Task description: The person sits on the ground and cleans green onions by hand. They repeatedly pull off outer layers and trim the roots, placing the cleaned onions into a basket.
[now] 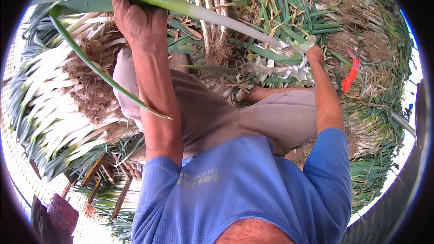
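Note:
In my left hand (142, 10) is a long Welsh onion (223, 20), gripped where the green leaves join the stalk. Its white stalk slants down to the right, and one bent leaf hangs over my left forearm. My right hand (315, 55) is closed at the lower end, on pale papery skin (294, 46); the very tip there is hidden. Peeled white skins and green leaves (271, 69) lie under that end. Ahead of me several uncleaned onions (213, 13) lie with their roots (218, 52) towards me.
Cleaned white-stalked onions (47, 91) are piled on the left, roots (90, 74) inward. More unpeeled onions (359, 23) are heaped at right. Among them lies a tool with a red-wrapped handle (351, 74). Wooden slats (95, 169) stand at lower left, and a metal bar (403, 124) is at right.

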`<state>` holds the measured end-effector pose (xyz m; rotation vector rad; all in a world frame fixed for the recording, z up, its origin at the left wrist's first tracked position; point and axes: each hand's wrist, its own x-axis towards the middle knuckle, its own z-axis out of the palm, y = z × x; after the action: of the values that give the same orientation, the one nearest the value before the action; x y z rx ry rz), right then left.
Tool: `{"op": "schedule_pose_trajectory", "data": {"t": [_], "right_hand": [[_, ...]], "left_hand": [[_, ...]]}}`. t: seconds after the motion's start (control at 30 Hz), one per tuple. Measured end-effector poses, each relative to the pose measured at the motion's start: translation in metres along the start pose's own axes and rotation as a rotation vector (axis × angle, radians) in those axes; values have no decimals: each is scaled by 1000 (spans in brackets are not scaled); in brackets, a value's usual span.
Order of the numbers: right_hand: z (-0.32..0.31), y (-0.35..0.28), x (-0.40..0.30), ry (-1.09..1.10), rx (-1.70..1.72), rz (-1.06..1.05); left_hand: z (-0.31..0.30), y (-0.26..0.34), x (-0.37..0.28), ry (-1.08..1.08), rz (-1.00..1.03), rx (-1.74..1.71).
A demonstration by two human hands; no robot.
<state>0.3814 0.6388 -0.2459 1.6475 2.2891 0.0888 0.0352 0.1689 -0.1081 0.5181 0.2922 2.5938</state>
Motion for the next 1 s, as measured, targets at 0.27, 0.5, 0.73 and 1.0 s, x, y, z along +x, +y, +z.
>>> {"op": "schedule_pose_trajectory", "data": {"t": [0.27,0.5,0.73,1.0], "right_hand": [[18,7,4,-63,71,52],[68,114,68,-61,-74,211],[49,84,60,-66,-163,-148],[-62,-73,-24,-181,370,-546]], "left_hand": [[7,-1,-3,139,-8,87],[20,81,1,199,179,-20],[19,25,-1,431,130,191],[31,-46,-4,521,-62,268]]}}
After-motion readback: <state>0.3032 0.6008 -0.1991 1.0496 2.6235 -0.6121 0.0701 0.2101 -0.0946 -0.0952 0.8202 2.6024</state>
